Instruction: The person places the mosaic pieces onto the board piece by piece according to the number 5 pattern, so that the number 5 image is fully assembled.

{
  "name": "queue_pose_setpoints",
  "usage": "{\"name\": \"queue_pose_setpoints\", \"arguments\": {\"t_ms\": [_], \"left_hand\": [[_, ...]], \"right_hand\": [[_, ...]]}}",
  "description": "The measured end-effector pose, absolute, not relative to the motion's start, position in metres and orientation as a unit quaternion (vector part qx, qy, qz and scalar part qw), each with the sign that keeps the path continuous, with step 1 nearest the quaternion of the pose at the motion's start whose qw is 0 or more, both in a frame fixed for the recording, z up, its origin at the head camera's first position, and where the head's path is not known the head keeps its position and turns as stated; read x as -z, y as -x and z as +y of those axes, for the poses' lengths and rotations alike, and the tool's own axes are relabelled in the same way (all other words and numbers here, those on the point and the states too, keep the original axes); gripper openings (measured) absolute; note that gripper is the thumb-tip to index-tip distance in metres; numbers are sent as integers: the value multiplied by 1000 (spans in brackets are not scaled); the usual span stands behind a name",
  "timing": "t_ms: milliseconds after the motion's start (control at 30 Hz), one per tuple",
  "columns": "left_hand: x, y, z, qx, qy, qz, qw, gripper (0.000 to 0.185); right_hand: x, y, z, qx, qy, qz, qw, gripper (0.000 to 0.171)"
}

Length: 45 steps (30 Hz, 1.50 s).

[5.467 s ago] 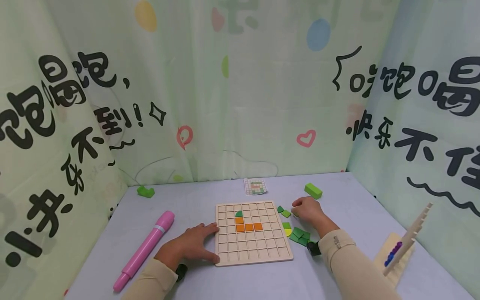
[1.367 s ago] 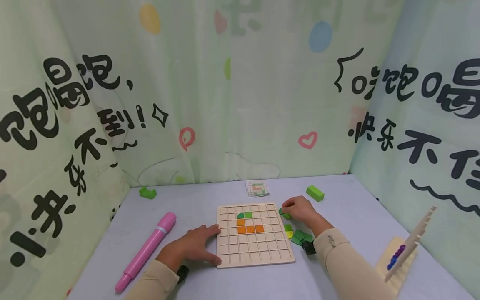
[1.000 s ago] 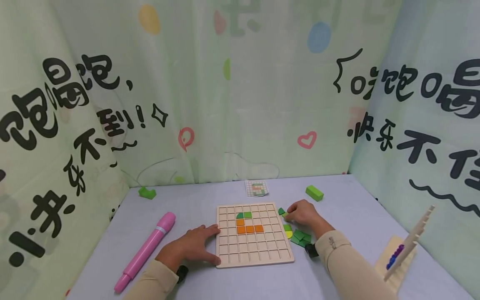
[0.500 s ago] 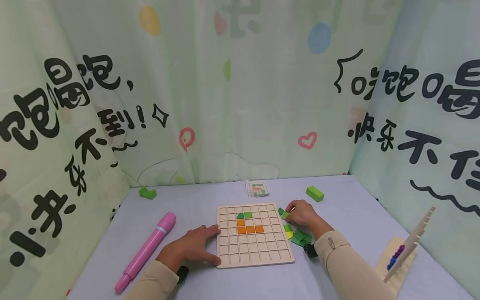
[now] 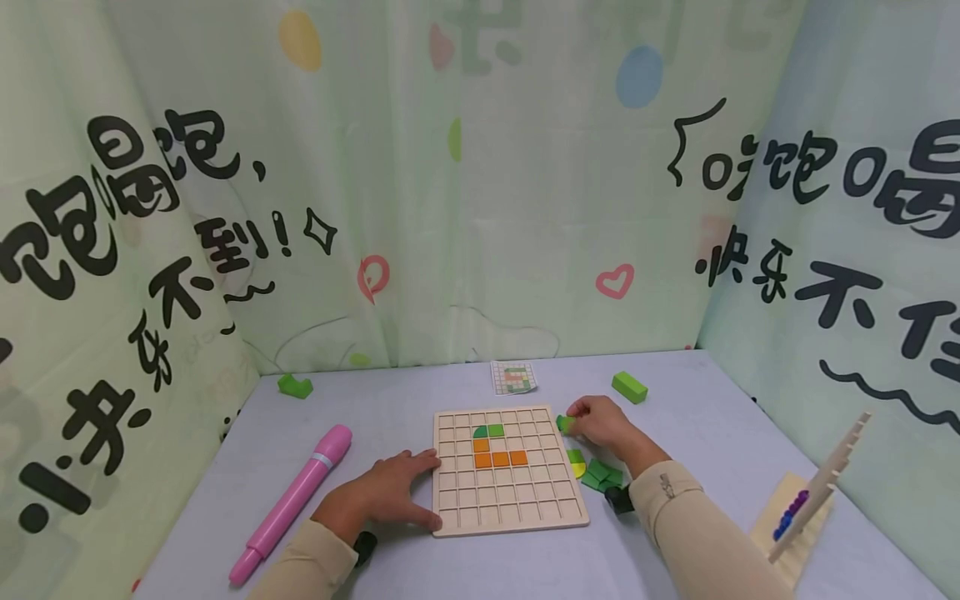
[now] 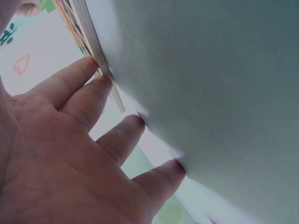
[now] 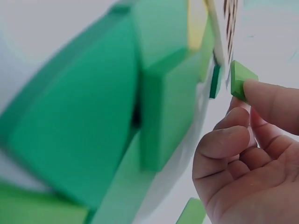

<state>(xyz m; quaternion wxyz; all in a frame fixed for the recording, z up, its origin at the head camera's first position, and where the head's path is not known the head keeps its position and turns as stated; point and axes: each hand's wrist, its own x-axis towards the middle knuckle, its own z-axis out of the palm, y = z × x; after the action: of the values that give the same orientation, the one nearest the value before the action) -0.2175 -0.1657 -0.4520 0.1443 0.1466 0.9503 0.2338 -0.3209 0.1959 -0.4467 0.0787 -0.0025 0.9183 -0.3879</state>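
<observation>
Right hand: my right hand (image 5: 603, 423) pinches a small light green square tile (image 5: 564, 423) at my fingertips (image 7: 261, 91); my other fingers are curled in loosely.
Tile position: the tile is at the tips of my fingers, just beside the right edge of the pale wooden grid board (image 5: 508, 507), not yet in a cell.
Left hand: my left hand (image 5: 382, 493) lies flat with straight, spread fingers (image 6: 88, 100); 2 fingertips touch the board's left edge, the others press the pale blue tabletop (image 5: 390, 400). It holds nothing.
Board: past my left fingertips, the cells hold 4 orange square tiles (image 5: 500, 457) with a dark green quarter-round tile (image 5: 480, 432) and 1 light green square tile (image 5: 497, 430) above them.
Loose pieces: below my right wrist lies a cluster of green tiles (image 5: 602, 476) and a yellow-green rounded tile (image 5: 576, 460).
Farther off: beyond my right fingers sit a green rectangular block (image 5: 629, 387) and a small pattern card (image 5: 513, 377); left of my left hand lies a pink marker-shaped pen (image 5: 292, 502).
</observation>
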Motion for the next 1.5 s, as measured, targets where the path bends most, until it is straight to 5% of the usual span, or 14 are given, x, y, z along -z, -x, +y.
{"name": "queue_pose_setpoints", "arguments": {"t_ms": [1500], "left_hand": [[452,219,-168,-232,-157,948,149,91]], "right_hand": [[450,330,116,355,102,927,63,3]]}}
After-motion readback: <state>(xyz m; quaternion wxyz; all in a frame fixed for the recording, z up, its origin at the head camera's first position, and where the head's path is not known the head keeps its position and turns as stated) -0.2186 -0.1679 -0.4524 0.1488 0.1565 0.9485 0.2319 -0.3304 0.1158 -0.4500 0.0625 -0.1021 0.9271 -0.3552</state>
